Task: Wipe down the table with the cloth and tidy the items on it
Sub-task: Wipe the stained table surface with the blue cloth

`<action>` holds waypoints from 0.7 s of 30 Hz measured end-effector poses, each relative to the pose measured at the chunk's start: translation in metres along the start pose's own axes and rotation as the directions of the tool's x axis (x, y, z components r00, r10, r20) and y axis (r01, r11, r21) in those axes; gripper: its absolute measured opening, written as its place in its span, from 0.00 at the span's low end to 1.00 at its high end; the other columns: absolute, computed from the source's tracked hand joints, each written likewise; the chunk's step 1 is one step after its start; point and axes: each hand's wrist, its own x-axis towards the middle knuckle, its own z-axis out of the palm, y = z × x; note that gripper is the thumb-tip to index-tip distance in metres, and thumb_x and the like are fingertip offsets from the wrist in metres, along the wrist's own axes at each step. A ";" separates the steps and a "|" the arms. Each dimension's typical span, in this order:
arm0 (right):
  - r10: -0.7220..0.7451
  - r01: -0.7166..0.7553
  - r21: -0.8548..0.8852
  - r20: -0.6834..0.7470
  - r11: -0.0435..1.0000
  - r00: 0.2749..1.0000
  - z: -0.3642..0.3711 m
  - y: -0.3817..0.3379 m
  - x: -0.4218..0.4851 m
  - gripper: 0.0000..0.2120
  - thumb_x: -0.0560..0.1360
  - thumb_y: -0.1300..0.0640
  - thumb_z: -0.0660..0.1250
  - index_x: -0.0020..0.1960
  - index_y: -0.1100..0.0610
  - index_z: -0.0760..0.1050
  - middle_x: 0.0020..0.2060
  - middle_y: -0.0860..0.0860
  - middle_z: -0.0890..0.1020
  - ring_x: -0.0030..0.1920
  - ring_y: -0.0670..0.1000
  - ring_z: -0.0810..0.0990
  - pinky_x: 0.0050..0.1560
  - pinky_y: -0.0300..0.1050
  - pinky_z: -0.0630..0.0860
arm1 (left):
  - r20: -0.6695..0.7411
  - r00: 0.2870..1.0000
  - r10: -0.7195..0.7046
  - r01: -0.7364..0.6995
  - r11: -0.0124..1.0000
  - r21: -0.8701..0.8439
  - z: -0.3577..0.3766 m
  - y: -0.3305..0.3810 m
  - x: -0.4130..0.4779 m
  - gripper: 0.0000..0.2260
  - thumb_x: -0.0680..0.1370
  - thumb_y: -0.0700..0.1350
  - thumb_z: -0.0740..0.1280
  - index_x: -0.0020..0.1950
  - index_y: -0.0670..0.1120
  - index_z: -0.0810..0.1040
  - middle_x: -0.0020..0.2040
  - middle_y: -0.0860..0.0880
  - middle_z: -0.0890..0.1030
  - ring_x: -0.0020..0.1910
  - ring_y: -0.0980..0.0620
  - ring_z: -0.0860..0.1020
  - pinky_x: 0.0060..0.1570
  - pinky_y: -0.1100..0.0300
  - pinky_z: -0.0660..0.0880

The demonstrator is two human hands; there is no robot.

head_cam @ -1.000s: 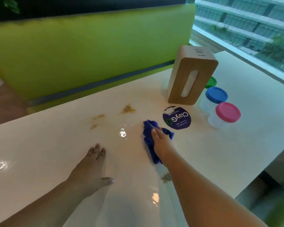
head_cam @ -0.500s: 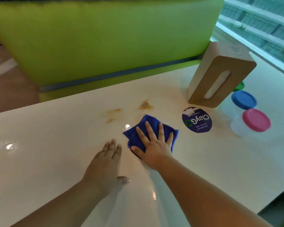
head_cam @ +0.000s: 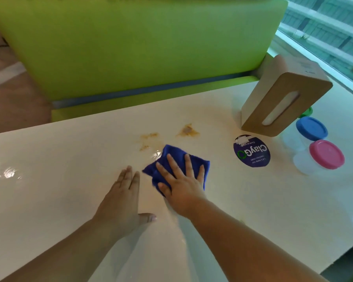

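**entry: table wipe, judged early; stains not yet reached**

**hazards**
- smearing: the larger stain and the smaller stain lie just beyond the blue cloth. they could be spread thin rather than lifted if the cloth is driven through them in a single pass.
- slipping: the cloth is only pressed, not gripped. it could be left behind or rolled up under the palm if pressure is eased mid-stroke.
- knocked items: the tissue box stands on end at the far right, with the blue-lidded tub and pink-lidded tub just beside it. these could be struck by a wide sweep to the right.
- the round sticker, near the cloth's right side, shows a pale torn patch. its edge could be caught and lifted.

**hand poses**
- right hand: laid flat on the cloth, fingers straight and spread toward the far edge. nothing is enclosed, and the cloth is pinned by palm and fingers alone.
- left hand: laid flat on the bare table just left of the cloth, fingers straight and together, thumb out sideways. nothing is held. it is judged to be a brace.

**location of cloth**
- found near the middle of the table, mostly under the right hand. its far corner is close to the smaller stain, apparently without touching.
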 end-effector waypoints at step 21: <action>0.307 -0.305 0.116 -0.004 0.945 0.952 -0.011 -0.013 0.038 0.26 0.81 0.42 0.41 0.75 0.41 0.35 0.75 0.43 0.33 0.74 0.56 0.29 0.68 0.72 0.33 | 0.012 1.000 0.018 -0.020 0.991 0.132 0.003 -0.002 0.005 0.54 0.68 0.71 0.62 0.76 0.41 0.37 0.76 0.41 0.36 0.76 0.45 0.37 0.73 0.56 0.41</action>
